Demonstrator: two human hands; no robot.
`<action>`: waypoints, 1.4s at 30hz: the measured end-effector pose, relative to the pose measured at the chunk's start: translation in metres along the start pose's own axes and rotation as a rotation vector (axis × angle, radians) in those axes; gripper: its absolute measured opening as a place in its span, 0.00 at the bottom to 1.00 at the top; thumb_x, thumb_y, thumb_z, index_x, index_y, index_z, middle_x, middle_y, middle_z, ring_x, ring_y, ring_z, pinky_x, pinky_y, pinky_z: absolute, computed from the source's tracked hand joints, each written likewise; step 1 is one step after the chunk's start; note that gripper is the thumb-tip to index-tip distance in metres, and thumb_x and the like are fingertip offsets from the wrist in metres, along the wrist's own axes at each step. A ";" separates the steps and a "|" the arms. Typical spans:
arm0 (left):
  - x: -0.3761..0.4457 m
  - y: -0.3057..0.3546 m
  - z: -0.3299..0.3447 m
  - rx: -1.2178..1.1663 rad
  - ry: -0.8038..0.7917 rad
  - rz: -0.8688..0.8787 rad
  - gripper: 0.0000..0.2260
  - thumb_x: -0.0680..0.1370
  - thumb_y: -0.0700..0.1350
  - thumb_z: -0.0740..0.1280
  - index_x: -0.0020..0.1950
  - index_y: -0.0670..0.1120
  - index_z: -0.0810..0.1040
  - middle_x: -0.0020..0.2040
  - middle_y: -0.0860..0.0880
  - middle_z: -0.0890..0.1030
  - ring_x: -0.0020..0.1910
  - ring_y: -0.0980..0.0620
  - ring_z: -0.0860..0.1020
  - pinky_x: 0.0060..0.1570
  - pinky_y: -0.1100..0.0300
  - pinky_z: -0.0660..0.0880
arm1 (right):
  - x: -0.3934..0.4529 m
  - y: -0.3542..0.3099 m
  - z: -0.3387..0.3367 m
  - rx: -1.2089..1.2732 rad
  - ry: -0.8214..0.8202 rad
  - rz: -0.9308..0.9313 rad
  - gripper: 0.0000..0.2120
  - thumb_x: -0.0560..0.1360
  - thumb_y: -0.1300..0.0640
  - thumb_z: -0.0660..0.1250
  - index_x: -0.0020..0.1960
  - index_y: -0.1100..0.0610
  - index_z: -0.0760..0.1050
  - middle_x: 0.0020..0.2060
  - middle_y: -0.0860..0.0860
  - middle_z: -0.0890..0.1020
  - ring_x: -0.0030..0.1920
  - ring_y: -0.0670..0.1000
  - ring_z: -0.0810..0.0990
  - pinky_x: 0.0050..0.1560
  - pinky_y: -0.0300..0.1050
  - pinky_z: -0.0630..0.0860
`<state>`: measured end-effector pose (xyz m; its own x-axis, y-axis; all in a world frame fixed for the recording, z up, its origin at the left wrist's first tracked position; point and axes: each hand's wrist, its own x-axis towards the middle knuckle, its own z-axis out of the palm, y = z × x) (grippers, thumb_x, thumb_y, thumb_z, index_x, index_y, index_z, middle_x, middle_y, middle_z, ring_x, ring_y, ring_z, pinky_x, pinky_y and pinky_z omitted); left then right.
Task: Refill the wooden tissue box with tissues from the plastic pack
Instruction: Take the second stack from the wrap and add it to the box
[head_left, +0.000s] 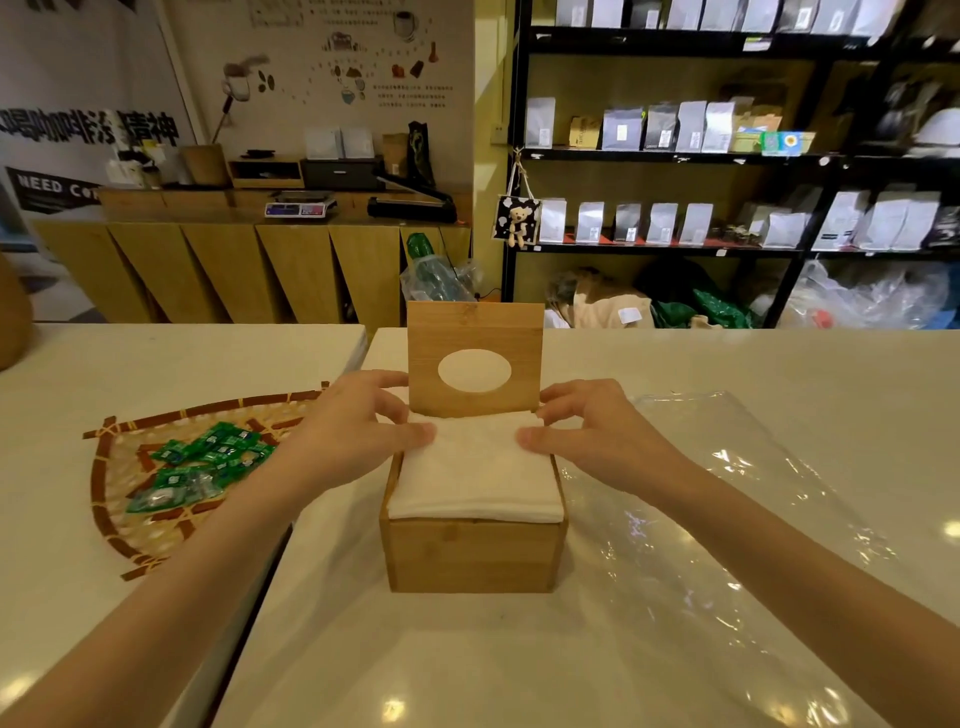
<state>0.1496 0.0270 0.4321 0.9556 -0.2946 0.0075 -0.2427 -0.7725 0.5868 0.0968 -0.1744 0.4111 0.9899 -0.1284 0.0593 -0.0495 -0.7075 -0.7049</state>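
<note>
The wooden tissue box (471, 551) sits near the middle of the pale table (519, 665), its hinged lid (475, 358) standing upright at the back with the oval slot facing this way. A thick white stack of tissues (475, 478) fills the box and rises a little above the rim, its near edge overhanging the front wall slightly. The person's left hand (358, 421) comes in from the left side, thumb lying on top of the stack and fingers curled down around its far left corner, so it grips that edge of the tissues. The right hand (587, 431) mirrors it on the other side, thumb on top of the stack and fingers hooked over the far right corner next to the lid. Just to the right of the box lies the plastic pack (727, 509), a clear crinkled sheet spread flat on the table and catching the ceiling lights. To the left, on the adjoining tabletop, a woven bamboo tray (119, 519) holds a scatter of green wrapped candies (208, 462).
</note>
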 end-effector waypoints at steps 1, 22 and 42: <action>-0.001 0.001 0.000 0.038 -0.005 0.020 0.09 0.72 0.50 0.69 0.43 0.45 0.82 0.72 0.54 0.67 0.71 0.51 0.60 0.69 0.48 0.59 | -0.001 -0.003 0.000 -0.086 0.016 -0.020 0.12 0.70 0.49 0.71 0.48 0.56 0.81 0.63 0.50 0.73 0.68 0.51 0.61 0.67 0.51 0.61; -0.009 0.013 0.020 0.622 0.109 0.078 0.13 0.71 0.55 0.67 0.48 0.46 0.80 0.58 0.48 0.76 0.67 0.47 0.64 0.64 0.42 0.66 | -0.006 -0.038 0.020 -0.770 0.006 0.070 0.18 0.74 0.55 0.64 0.30 0.54 0.61 0.36 0.51 0.70 0.58 0.58 0.72 0.68 0.68 0.51; -0.012 0.025 -0.009 0.796 -0.403 0.108 0.25 0.70 0.56 0.69 0.65 0.54 0.71 0.62 0.50 0.73 0.66 0.48 0.64 0.63 0.47 0.68 | -0.007 -0.047 -0.017 -0.622 -0.547 0.037 0.26 0.68 0.47 0.71 0.61 0.60 0.75 0.53 0.59 0.78 0.53 0.57 0.77 0.46 0.47 0.75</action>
<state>0.1336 0.0160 0.4540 0.8261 -0.4476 -0.3424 -0.5150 -0.8463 -0.1362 0.0902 -0.1521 0.4560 0.9029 0.0836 -0.4217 0.0114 -0.9852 -0.1709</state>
